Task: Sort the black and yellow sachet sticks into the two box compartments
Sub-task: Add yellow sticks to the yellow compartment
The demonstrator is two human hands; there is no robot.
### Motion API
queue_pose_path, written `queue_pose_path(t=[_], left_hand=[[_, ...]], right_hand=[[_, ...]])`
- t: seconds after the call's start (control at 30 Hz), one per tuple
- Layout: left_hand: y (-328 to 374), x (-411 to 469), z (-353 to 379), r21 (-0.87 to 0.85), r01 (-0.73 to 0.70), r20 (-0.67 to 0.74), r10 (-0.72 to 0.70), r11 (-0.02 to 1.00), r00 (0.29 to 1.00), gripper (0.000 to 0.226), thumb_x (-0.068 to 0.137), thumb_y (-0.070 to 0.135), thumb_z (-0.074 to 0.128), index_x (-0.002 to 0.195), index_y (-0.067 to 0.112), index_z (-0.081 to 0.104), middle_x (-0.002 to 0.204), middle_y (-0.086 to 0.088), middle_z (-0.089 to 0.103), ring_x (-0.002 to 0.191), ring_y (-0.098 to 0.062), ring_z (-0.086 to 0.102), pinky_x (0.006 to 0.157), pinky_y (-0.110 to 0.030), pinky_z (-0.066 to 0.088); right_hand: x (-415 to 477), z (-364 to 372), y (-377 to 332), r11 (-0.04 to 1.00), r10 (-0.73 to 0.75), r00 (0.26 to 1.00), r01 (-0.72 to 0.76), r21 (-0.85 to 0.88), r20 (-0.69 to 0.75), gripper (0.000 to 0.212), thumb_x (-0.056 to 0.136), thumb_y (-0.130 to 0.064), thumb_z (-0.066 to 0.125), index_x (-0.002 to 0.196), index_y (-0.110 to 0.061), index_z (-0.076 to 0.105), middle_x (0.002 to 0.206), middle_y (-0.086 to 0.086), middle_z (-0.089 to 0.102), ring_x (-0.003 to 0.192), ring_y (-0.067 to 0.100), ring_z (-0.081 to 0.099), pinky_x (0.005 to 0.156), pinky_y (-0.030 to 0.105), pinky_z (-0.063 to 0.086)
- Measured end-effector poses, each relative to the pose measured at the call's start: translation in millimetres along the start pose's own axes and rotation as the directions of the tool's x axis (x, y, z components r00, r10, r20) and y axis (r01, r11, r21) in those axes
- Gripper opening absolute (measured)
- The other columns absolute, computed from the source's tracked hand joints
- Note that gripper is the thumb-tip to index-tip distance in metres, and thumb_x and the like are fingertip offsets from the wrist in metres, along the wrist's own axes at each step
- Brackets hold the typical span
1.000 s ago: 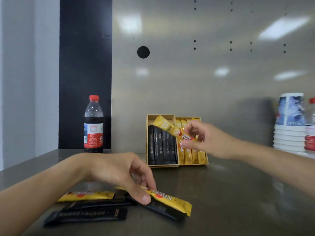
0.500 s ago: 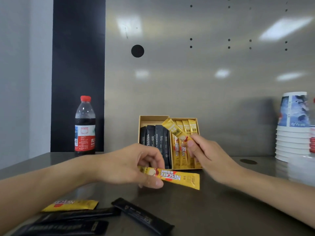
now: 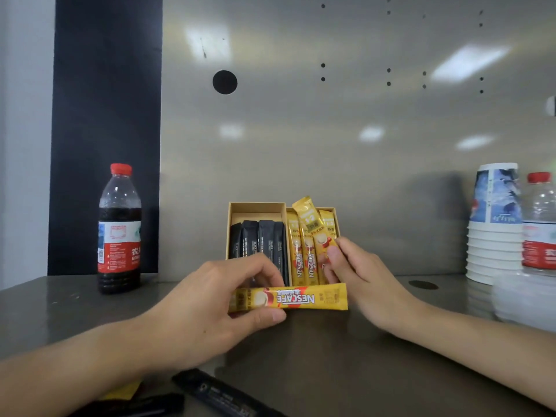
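- The right hand (image 3: 361,275) pinches the lower end of a yellow Nescafé stick (image 3: 311,224) between thumb and fingertips. The stick leans with its top toward 11 o'clock over the yellow row and is not yet lying in it.
- The left hand (image 3: 210,305) grips a second yellow stick (image 3: 304,297) by its left end, thumb below and fingers curled above. The stick lies level, its free end pointing to 3 o'clock, in front of the box and just under the right hand.
- The cardboard box (image 3: 255,205) stands at 12 o'clock from both hands. Its left compartment holds about four black sticks (image 3: 260,240) side by side. Its right compartment holds filed yellow sticks (image 3: 298,254), at least three showing.
- My reading is that the sorting is well over halfway, with both colours kept apart and two yellow sticks in hand for the right compartment.
- Left to do: a loose black stick (image 3: 216,392) lies on the steel table (image 3: 391,356) at 6 o'clock from the left hand. Another black one (image 3: 150,404) and a yellow corner (image 3: 125,391) lie at 7 o'clock. The forearm may hide more.
- Aside from the work, a cola bottle (image 3: 120,230) stands at 9 o'clock. A paper cup stack (image 3: 493,230) and a water bottle (image 3: 540,224) stand at 3 o'clock.
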State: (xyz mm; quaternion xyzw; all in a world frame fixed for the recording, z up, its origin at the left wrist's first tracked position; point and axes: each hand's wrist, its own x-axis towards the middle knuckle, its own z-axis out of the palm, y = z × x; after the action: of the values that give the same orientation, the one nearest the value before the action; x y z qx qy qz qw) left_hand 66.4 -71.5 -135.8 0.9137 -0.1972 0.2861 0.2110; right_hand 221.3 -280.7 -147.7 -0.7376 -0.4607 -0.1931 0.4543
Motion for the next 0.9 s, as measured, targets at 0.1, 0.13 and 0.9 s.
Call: queue_pose_path(t=[0.1,0.13,0.9], left_hand=[[0.2,-3.3,-2.6,0.038,-0.007,-0.074,0.01,0.999,0.997,0.026,0.084,0.054,0.068,0.104,0.042,0.058,0.1,0.023,0.067,0.09,-0.009,0.065,0.075,-0.041,0.056],[0.4,-3.0,-4.1,0.046,0.0,-0.122,0.006,0.999,0.993,0.026,0.083,0.056,0.066,0.103,0.042,0.058,0.099,0.022,0.067,0.086,-0.009,0.065,0.072,-0.041,0.056],[-3.5,0.4,-7.8,0.163,0.266,-0.298,-0.209,0.95,0.931,0.043,0.073,0.076,0.043,0.101,0.045,0.053,0.085,0.025,0.064,0.069,0.0,0.062,0.057,-0.032,0.051]], right_hand=[[-1.1,-0.7,-2.6,0.999,0.032,0.999,-0.032,-0.013,-0.026,0.04,0.105,-0.046,0.035,0.09,-0.015,0.056,0.071,0.005,0.06,0.061,0.014,0.052,0.058,0.03,0.045],[-1.6,-1.1,-3.3,0.999,0.032,0.999,-0.033,-0.01,-0.028,0.039,0.104,-0.047,0.034,0.087,-0.019,0.055,0.071,0.005,0.06,0.062,0.017,0.052,0.061,0.037,0.048],[1.2,-5.5,-1.9,0.973,0.193,0.979,-0.182,0.143,-0.068,0.035,0.105,-0.041,0.037,0.097,-0.021,0.065,0.083,-0.004,0.067,0.075,0.012,0.062,0.075,0.031,0.05]])
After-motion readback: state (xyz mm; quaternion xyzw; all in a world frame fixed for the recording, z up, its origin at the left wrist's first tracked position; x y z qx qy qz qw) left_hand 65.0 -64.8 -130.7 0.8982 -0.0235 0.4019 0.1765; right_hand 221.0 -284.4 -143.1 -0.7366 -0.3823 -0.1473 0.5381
